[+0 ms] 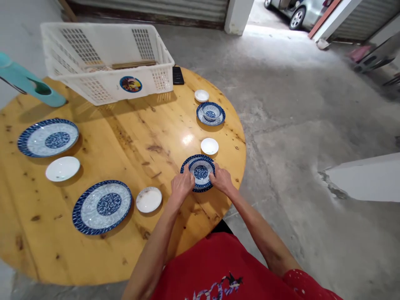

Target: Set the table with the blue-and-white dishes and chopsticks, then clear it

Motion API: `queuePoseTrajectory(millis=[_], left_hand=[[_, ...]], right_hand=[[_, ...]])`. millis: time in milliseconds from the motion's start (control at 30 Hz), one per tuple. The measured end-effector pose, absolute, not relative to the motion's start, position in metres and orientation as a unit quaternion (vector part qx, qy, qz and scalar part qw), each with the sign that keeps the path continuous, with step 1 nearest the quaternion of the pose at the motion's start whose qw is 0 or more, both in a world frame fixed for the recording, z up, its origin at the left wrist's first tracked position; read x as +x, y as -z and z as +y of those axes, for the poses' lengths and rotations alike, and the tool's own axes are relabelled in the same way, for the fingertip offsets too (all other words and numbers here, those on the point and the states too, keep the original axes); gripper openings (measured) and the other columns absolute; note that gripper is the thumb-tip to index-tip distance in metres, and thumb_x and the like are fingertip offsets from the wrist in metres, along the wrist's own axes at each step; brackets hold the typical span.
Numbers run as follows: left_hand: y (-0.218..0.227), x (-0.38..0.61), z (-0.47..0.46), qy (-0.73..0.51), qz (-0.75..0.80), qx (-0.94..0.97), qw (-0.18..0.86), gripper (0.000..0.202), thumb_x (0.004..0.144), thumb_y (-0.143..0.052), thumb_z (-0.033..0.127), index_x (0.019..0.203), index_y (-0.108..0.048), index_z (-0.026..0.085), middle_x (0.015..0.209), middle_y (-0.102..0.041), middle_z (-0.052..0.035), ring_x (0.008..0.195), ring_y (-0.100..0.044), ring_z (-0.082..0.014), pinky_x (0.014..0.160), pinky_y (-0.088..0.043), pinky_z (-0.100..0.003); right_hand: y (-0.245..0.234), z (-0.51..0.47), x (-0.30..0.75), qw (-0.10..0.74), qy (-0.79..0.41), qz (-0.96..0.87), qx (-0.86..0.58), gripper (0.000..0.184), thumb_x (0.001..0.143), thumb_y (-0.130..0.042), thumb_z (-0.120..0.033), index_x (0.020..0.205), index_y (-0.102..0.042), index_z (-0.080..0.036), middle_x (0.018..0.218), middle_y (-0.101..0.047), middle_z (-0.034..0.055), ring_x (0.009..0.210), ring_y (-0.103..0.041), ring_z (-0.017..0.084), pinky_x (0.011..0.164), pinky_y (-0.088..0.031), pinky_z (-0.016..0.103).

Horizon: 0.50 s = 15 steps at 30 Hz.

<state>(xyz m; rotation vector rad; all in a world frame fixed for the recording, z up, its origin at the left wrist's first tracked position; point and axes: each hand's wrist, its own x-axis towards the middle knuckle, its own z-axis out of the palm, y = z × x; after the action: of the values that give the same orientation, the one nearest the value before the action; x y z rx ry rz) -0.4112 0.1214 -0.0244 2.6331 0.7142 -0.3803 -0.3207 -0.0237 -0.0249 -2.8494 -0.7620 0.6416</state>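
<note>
A small blue-and-white bowl (201, 172) sits over a blue-rimmed plate (202, 190) near the table's right edge. My left hand (183, 182) grips the bowl's left side, its thumb along the rim. On the opposite side my right hand (221, 180) is closed on the same rim. The fingers beneath are mostly hidden. Just beyond the plate lies a small white dish (209, 146). Farther back, another patterned bowl (211, 111) rests on a matching plate (203, 121), with a second white dish (201, 96) behind it.
The round wooden table (131, 137) carries a white plastic basket (106, 89) holding wooden sticks, a black phone (178, 76) and a turquoise holder (43, 91). Large blue-rimmed plates (108, 204) (57, 140) and white dishes (149, 199) (63, 168) stand at left.
</note>
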Motion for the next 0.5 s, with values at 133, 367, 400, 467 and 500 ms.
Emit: queuePoseTrajectory(millis=[133, 367, 400, 467, 500], left_hand=[[0.0249, -0.4089, 0.1202, 0.133, 0.266, 0.941, 0.163, 0.052, 0.097, -0.031, 0.031, 0.144, -0.036, 0.011, 0.097, -0.073, -0.0181, 0.091, -0.071, -0.0306, 0.082, -0.05, -0.038], [0.0282, -0.4073, 0.118, 0.136, 0.277, 0.941, 0.138, 0.051, 0.097, -0.032, 0.033, 0.143, -0.039, 0.014, 0.094, -0.073, -0.0169, 0.088, -0.071, -0.031, 0.077, -0.051, -0.037], [0.0283, -0.4071, 0.1174, 0.136, 0.28, 0.941, 0.136, 0.05, 0.097, -0.032, 0.033, 0.143, -0.04, 0.014, 0.094, -0.074, -0.0168, 0.088, -0.071, -0.0306, 0.077, -0.051, -0.037], [0.028, -0.4073, 0.1166, 0.137, 0.283, 0.94, 0.135, 0.05, 0.097, -0.032, 0.033, 0.142, -0.04, 0.015, 0.094, -0.073, -0.0166, 0.088, -0.071, -0.0298, 0.077, -0.051, -0.036], [0.0277, -0.4077, 0.1166, 0.137, 0.284, 0.939, 0.136, 0.05, 0.097, -0.032, 0.034, 0.142, -0.041, 0.015, 0.094, -0.073, -0.0166, 0.088, -0.071, -0.0295, 0.077, -0.051, -0.036]], right_hand=[[0.0258, -0.0214, -0.3155, 0.046, -0.217, -0.262, -0.939, 0.055, 0.094, -0.038, -0.03, 0.146, -0.036, -0.01, 0.108, -0.071, 0.0175, 0.1, -0.068, 0.031, 0.083, -0.048, 0.037], [0.0269, -0.0202, -0.311, 0.025, -0.224, -0.278, -0.934, 0.052, 0.095, -0.037, -0.031, 0.142, -0.039, -0.009, 0.106, -0.071, 0.0181, 0.099, -0.068, 0.031, 0.083, -0.048, 0.037], [0.0268, -0.0202, -0.3108, 0.023, -0.225, -0.279, -0.933, 0.051, 0.095, -0.037, -0.031, 0.141, -0.039, -0.009, 0.106, -0.071, 0.0182, 0.099, -0.068, 0.031, 0.083, -0.048, 0.037], [0.0267, -0.0204, -0.3107, 0.023, -0.223, -0.28, -0.933, 0.051, 0.095, -0.037, -0.031, 0.141, -0.04, -0.009, 0.106, -0.071, 0.0185, 0.099, -0.068, 0.032, 0.083, -0.048, 0.038], [0.0269, -0.0208, -0.3107, 0.025, -0.222, -0.279, -0.934, 0.051, 0.095, -0.037, -0.031, 0.141, -0.04, -0.009, 0.106, -0.071, 0.0185, 0.1, -0.068, 0.032, 0.083, -0.048, 0.038]])
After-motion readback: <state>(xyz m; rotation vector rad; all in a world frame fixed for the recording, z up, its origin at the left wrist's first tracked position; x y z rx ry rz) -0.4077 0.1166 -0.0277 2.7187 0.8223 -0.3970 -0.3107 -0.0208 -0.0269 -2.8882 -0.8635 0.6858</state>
